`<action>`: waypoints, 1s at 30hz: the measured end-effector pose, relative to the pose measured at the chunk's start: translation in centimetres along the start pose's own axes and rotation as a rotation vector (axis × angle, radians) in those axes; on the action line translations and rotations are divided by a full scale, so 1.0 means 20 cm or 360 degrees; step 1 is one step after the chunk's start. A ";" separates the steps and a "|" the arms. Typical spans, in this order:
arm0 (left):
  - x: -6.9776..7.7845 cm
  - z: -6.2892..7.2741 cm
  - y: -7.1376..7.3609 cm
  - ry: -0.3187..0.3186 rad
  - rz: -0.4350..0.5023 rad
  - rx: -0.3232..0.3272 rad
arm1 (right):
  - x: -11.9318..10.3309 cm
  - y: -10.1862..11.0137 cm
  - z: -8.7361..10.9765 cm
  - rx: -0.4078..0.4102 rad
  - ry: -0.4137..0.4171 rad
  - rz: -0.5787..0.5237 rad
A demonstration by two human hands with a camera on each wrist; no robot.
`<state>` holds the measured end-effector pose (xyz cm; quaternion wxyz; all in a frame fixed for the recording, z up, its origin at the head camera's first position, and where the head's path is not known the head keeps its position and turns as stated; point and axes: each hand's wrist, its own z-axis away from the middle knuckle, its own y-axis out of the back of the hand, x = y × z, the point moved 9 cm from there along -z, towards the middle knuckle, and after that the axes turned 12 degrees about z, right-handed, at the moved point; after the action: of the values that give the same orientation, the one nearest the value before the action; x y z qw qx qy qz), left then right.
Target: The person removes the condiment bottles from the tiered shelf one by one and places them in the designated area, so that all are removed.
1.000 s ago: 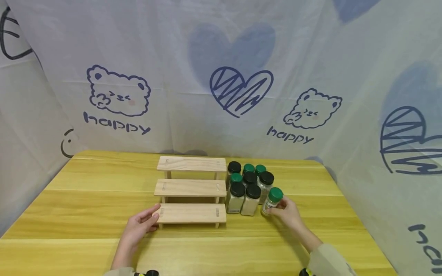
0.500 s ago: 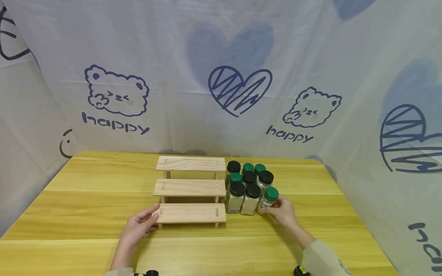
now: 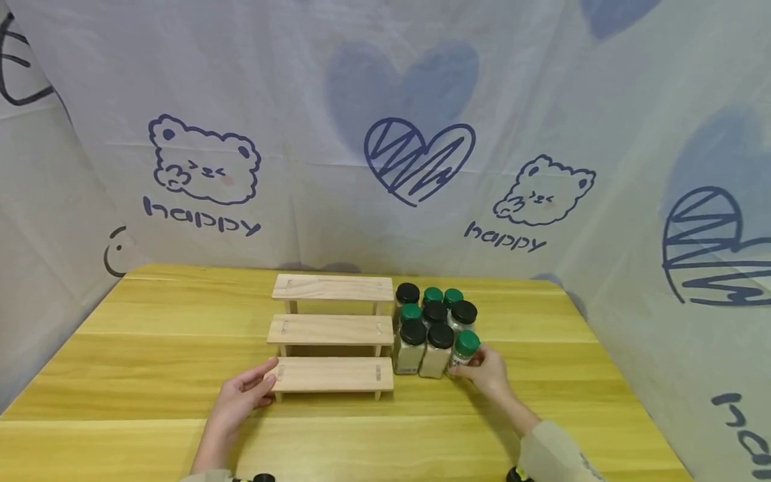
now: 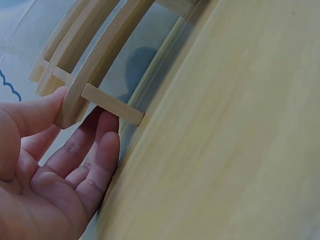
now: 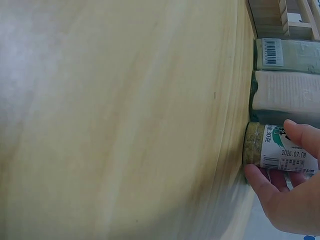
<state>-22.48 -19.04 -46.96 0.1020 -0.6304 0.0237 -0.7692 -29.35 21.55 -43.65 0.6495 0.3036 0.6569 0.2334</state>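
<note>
My left hand (image 3: 242,395) holds the left end of the lowest board of a three-step wooden spice rack (image 3: 334,373). In the left wrist view, the thumb lies on the board's end (image 4: 75,107) and the fingers curl beneath it. My right hand (image 3: 490,373) grips a small round spice jar with a green lid (image 3: 466,343), upright at the front right of a jar group. Its label (image 5: 287,150) and greenish-brown contents show in the right wrist view. Beside it stands a black-lidded jar of pale powder (image 3: 438,351).
Several other jars, including a black-lidded one (image 3: 411,348), stand packed against the rack's right side. Some have green lids (image 3: 432,296). All rest on a yellow wood-grain table (image 3: 168,335). A printed cloth (image 3: 313,221) hangs behind.
My right hand has moved the green-lidded jar left, up against the other jars at the front row's right end. The left hand has stayed on the rack.
</note>
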 end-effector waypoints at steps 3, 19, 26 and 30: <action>0.00 0.00 0.00 -0.0001 0.0005 0.0005 | 0.00 0.00 -0.01 0.0017 0.0007 -0.0003; 0.01 -0.02 0.00 -0.0019 -0.0008 0.0013 | -0.03 0.04 0.05 0.0032 0.0030 -0.0167; 0.05 -0.01 0.05 -0.0032 -0.0123 0.0125 | -0.04 0.12 0.09 0.0126 0.0037 -0.0292; 0.10 0.00 0.08 -0.0080 -0.0149 0.0208 | -0.06 0.18 0.11 0.0243 0.0038 -0.0345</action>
<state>-22.57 -21.04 -45.31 0.1074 -0.6420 -0.0586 -0.7569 -26.80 23.08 -40.47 0.6382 0.2766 0.7093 0.1148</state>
